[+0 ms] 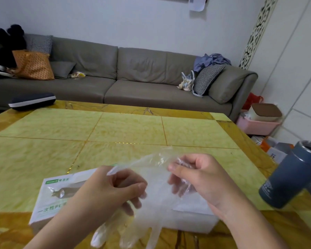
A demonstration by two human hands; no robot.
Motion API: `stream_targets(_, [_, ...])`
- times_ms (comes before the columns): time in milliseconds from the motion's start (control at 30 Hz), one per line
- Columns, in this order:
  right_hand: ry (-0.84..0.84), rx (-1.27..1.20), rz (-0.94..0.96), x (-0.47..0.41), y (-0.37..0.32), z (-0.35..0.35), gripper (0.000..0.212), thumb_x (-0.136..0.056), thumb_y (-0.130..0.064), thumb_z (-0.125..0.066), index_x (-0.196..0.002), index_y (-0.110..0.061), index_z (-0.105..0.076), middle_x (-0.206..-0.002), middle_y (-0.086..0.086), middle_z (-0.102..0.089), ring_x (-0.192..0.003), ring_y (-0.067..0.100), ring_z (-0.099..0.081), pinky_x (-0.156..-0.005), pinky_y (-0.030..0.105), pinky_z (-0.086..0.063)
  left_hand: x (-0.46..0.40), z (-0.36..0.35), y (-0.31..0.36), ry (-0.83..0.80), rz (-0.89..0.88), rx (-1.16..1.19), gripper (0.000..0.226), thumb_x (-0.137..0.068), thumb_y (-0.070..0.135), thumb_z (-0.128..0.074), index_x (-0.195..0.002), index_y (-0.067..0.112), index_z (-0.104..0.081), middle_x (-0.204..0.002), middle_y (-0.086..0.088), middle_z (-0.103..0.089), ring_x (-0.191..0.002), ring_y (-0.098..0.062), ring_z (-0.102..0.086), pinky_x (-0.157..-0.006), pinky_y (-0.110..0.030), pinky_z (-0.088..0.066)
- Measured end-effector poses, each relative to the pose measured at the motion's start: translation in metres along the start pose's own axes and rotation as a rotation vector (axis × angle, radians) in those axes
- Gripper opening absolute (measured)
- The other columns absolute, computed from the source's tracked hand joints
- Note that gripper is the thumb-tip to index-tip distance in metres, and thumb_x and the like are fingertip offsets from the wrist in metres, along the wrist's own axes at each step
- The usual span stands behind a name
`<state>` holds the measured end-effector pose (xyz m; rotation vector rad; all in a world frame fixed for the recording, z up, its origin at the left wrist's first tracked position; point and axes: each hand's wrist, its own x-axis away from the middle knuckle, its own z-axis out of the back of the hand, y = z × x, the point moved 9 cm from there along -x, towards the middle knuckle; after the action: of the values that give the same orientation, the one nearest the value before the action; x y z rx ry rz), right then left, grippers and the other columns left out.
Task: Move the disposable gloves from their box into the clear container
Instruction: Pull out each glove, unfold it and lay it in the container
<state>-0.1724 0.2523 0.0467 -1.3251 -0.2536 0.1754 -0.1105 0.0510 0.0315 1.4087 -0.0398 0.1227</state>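
left hand (104, 187) + right hand (201, 178): both grips pinch one clear glove (151, 200), stretched flat to separate it | hangs above glove box (48, 198) at counter (133, 130) 6 o'clock | clear container at 5 o'clock, likely

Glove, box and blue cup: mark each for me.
Glove (152, 211), head view, on its palm.
Box (48, 200), head view, on its printed top.
Blue cup (287, 178), head view, on its side wall.
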Motion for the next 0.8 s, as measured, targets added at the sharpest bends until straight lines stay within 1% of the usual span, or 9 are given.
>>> stream_targets(200, [0.173, -0.085, 0.028, 0.0, 0.011, 0.03, 0.014, -0.1, -0.006, -0.067, -0.089, -0.002, -0.074, -0.068, 0.015, -0.07, -0.051, 0.026, -0.064, -0.048, 0.032, -0.05, -0.007, 0.012, -0.005, 0.163, 0.069, 0.208, 0.015, -0.087, 0.011, -0.076, -0.084, -0.004, -0.076, -0.08, -0.022, -0.075, -0.057, -0.018, -0.068, -0.047, -0.023, -0.055])
stream_targets(267, [0.162, -0.113, 0.018, 0.002, 0.011, 0.034, 0.014, -0.1, -0.009, -0.068, -0.091, 0.0, -0.074, -0.071, 0.017, -0.071, -0.053, 0.028, -0.064, -0.049, 0.035, -0.052, -0.009, 0.012, -0.012, 0.188, 0.122, 0.319, 0.015, -0.085, 0.012, -0.077, -0.088, -0.003, -0.076, -0.08, -0.02, -0.074, -0.057, -0.018, -0.067, -0.046, -0.021, -0.055])
stream_targets(367, [0.062, -0.103, -0.007, 0.005, 0.011, 0.028, 0.016, -0.097, -0.015, -0.073, -0.099, 0.0, -0.071, -0.078, 0.02, -0.074, -0.056, 0.031, -0.064, -0.048, 0.033, -0.05, -0.01, 0.0, -0.012, 0.13, 0.096, 0.301, 0.019, -0.085, 0.014, -0.077, -0.092, -0.004, -0.076, -0.077, -0.019, -0.073, -0.055, -0.017, -0.065, -0.044, -0.021, -0.052])
stream_targets(433, [0.068, -0.087, 0.012, 0.005, 0.011, 0.029, 0.014, -0.099, -0.012, -0.071, -0.094, 0.0, -0.071, -0.073, 0.018, -0.072, -0.051, 0.029, -0.06, -0.046, 0.031, -0.045, -0.012, -0.005, -0.011, 0.117, 0.075, 0.353, 0.024, -0.085, 0.018, -0.076, -0.095, -0.004, -0.076, -0.079, -0.018, -0.072, -0.056, -0.016, -0.065, -0.045, -0.02, -0.052])
stream_targets(500, [0.148, -0.154, 0.034, 0.004, 0.013, 0.036, 0.015, -0.101, -0.009, -0.067, -0.091, 0.001, -0.071, -0.068, 0.017, -0.069, -0.046, 0.026, -0.053, -0.044, 0.029, -0.041, -0.015, -0.003, -0.014, 0.112, 0.093, 0.552, 0.04, -0.084, 0.03, -0.078, -0.105, -0.004, -0.076, -0.09, -0.016, -0.075, -0.067, -0.018, -0.071, -0.057, -0.022, -0.06])
stream_targets(567, [0.25, -0.267, 0.036, 0.005, 0.015, 0.045, 0.014, -0.101, -0.008, -0.066, -0.094, 0.003, -0.071, -0.066, 0.015, -0.067, -0.046, 0.024, -0.052, -0.042, 0.03, -0.039, -0.016, -0.008, -0.016, 0.034, 0.113, 0.724, 0.079, -0.062, 0.056, -0.091, -0.115, -0.001, -0.075, -0.107, -0.015, -0.076, -0.089, -0.024, -0.077, -0.072, -0.031, -0.065])
stream_targets(633, [0.337, -0.358, 0.038, 0.007, 0.016, 0.053, 0.014, -0.101, -0.009, -0.066, -0.096, 0.002, -0.071, -0.067, 0.014, -0.067, -0.049, 0.022, -0.054, -0.042, 0.03, -0.041, -0.013, -0.02, -0.01, -0.051, 0.142, 0.734, 0.105, -0.047, 0.07, -0.092, -0.122, 0.0, -0.072, -0.121, -0.018, -0.074, -0.108, -0.031, -0.074, -0.079, -0.038, -0.065])
stream_targets(700, [0.391, -0.379, 0.053, 0.009, 0.018, 0.055, 0.014, -0.102, -0.01, -0.066, -0.096, 0.0, -0.072, -0.067, 0.013, -0.069, -0.05, 0.022, -0.056, -0.044, 0.032, -0.043, -0.009, -0.037, -0.012, -0.096, 0.207, 0.698, 0.095, -0.059, 0.073, -0.08, -0.118, -0.001, -0.072, -0.12, -0.021, -0.074, -0.107, -0.035, -0.074, -0.078, -0.04, -0.065])
stream_targets(800, [0.407, -0.312, 0.081, 0.009, 0.017, 0.05, 0.014, -0.102, -0.011, -0.066, -0.093, -0.003, -0.071, -0.067, 0.011, -0.072, -0.049, 0.024, -0.059, -0.047, 0.034, -0.046, -0.003, -0.054, -0.011, -0.13, 0.177, 0.601, 0.07, -0.053, 0.054, -0.095, -0.097, 0.001, -0.081, -0.11, -0.022, -0.076, -0.099, -0.038, -0.076, -0.07, -0.038, -0.065])
